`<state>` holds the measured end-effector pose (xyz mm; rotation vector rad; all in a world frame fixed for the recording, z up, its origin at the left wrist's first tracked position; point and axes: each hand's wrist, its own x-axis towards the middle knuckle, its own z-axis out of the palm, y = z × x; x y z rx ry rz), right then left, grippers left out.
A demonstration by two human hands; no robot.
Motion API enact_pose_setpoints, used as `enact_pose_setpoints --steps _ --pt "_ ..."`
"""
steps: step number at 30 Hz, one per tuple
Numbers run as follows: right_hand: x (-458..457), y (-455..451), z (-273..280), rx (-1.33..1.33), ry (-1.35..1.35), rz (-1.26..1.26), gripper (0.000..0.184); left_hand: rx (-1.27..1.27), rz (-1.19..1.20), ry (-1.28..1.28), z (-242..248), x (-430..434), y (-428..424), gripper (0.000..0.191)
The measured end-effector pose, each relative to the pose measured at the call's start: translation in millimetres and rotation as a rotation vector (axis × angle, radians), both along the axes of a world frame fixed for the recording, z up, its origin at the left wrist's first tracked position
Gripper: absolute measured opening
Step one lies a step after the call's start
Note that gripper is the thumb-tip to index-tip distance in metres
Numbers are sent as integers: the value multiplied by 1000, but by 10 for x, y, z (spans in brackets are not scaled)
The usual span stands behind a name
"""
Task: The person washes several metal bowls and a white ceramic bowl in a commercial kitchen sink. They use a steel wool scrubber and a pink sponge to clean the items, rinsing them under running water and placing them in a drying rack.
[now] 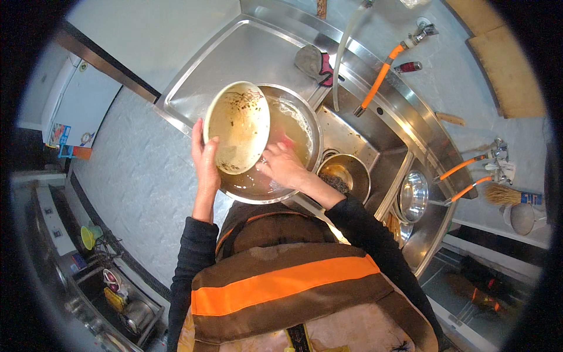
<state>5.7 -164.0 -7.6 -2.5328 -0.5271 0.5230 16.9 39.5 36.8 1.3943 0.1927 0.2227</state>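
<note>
My left hand point(206, 154) grips the left rim of an oval cream bowl point(235, 132), its thumb over the edge. Dark specks and reddish strands cling to the bowl's inside, mostly near the top. The bowl is tilted above a wide steel basin point(317, 152) of cloudy water with foam at its edge. Beside the bowl's lower right side, my right hand point(281, 165) is over the water, fingers bent. Something reddish-pink point(285, 138) shows by its fingertips, blurred; whether the hand holds it, I cannot tell.
A steel pot point(354, 174) with dark bits stands in the sink point(347, 127) at right. A grey and pink cloth item point(313, 64) lies on the drainboard point(246, 48). An orange hose point(378, 83) hangs from a tap above the sink. Steel bowls point(413, 196) sit farther right.
</note>
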Motion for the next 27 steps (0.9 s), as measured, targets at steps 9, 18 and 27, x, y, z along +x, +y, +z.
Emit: enact_pose_setpoints --steps 9,18,27 --pt "120 -37 -123 -375 6 217 31 700 -89 -68 -110 -13 -149 69" --pt "537 -371 -126 667 478 -516 24 450 -122 55 -475 23 -209 62" --pt "496 358 -420 997 428 -711 51 -293 -172 289 -612 79 -209 64"
